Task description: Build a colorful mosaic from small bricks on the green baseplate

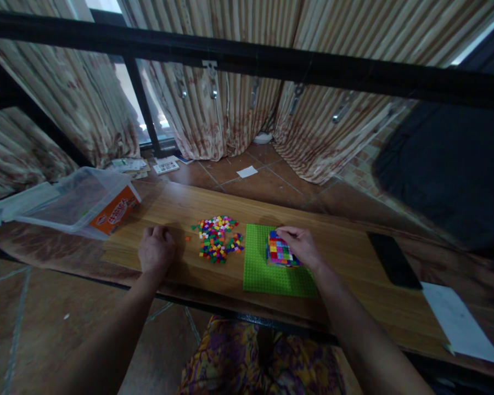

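Observation:
A green baseplate lies on the wooden table. On it stands a block built of many small coloured bricks. My right hand is curled around the block's far and right sides, gripping it. A loose pile of small coloured bricks lies just left of the baseplate. My left hand rests on the table left of the pile with its fingers curled into a loose fist; whether it holds anything is hidden.
A clear plastic tub with an orange label sits at the table's left end. A black phone and a white sheet lie on the right. Curtains and a black metal frame stand behind; papers are scattered on the tiled floor.

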The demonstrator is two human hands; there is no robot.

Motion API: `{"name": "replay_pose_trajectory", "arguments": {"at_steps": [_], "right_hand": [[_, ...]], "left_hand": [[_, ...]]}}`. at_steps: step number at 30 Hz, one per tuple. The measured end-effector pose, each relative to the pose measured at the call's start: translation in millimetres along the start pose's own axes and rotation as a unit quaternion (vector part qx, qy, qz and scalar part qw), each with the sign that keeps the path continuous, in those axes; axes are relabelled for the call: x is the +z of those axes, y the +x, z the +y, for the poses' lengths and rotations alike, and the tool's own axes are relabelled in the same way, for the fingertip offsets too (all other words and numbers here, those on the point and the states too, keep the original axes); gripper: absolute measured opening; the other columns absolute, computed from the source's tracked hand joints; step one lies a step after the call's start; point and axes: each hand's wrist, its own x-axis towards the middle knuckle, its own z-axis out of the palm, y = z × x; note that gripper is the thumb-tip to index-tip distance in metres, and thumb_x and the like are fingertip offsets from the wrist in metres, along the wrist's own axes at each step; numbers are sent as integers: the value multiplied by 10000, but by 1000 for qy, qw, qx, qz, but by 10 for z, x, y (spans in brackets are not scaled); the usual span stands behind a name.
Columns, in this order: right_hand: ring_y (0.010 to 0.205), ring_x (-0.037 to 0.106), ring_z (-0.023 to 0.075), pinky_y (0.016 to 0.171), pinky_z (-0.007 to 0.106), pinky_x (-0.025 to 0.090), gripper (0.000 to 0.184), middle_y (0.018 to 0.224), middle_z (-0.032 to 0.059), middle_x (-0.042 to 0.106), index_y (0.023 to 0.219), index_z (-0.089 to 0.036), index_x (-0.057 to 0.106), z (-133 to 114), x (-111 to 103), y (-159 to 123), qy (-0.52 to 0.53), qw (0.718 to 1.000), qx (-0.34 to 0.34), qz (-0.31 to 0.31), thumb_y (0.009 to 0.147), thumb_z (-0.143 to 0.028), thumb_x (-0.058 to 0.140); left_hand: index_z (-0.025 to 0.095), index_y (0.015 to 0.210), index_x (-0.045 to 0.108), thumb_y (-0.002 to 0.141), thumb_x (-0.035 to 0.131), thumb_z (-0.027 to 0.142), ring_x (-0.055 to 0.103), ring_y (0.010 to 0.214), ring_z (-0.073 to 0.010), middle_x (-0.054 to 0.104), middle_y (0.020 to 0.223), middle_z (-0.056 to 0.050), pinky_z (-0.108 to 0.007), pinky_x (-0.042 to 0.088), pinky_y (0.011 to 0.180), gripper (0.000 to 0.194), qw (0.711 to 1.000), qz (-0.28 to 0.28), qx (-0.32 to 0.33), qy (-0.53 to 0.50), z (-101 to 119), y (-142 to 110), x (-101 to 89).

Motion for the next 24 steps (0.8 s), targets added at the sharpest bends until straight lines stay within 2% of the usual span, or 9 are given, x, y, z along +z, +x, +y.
{"name": "replay_pose_trajectory", "arguments": {"at_steps": [6, 13, 17, 21, 22, 24], "right_hand": [[700, 663, 174, 674, 296, 510, 326, 802, 21, 746, 844, -201, 747, 7, -8, -7, 1, 1000, -18, -13, 755, -489, 622], [686, 655, 172, 652, 289, 507, 425, 790, 17, 732, 911, -196, 738, 40, -13, -33, 42, 999, 11, -22, 787, -570, 579], [806, 674, 205, 746, 320, 513, 430, 881, 47, 742, 925, -192, 729, -11, -47, -61, 37, 998, -3, 46, 816, -567, 551], [898, 667, 221, 823, 333, 496, 340, 943, 61, 736, 922, -198, 724, -254, -47, -247, -19, 984, -74, 161, 843, -487, 562], [892, 666, 214, 816, 324, 496, 310, 939, 58, 733, 920, -203, 722, -337, -11, -324, -28, 979, -96, 177, 851, -460, 561], [833, 663, 191, 753, 299, 502, 254, 907, 40, 723, 944, -222, 712, -496, 125, -492, -35, 978, -130, 158, 873, -406, 551]], "left_hand": [[181, 1054, 649, 873, 393, 319, 574, 944, -248, 587, 1075, -130, -349, 449, 791, 343, 1000, 4, 7, -4, -4, 1, -4], [178, 1067, 648, 870, 403, 311, 577, 961, -255, 589, 1097, -135, -355, 454, 800, 342, 1000, -2, 3, -5, 14, 3, -27], [173, 1065, 647, 874, 399, 310, 577, 956, -253, 587, 1102, -133, -350, 454, 791, 342, 1000, -3, 0, -2, 20, -2, -30], [173, 1064, 648, 876, 407, 317, 576, 957, -253, 588, 1093, -132, -347, 454, 789, 338, 1000, -2, 3, -5, 14, -6, -15], [174, 1064, 648, 876, 409, 317, 577, 958, -252, 588, 1093, -130, -345, 453, 786, 336, 1000, 0, 3, -6, 9, -6, -7], [180, 1062, 650, 877, 409, 309, 578, 954, -248, 588, 1089, -124, -342, 452, 777, 330, 1000, 3, 4, -8, -2, -4, 11]]}}
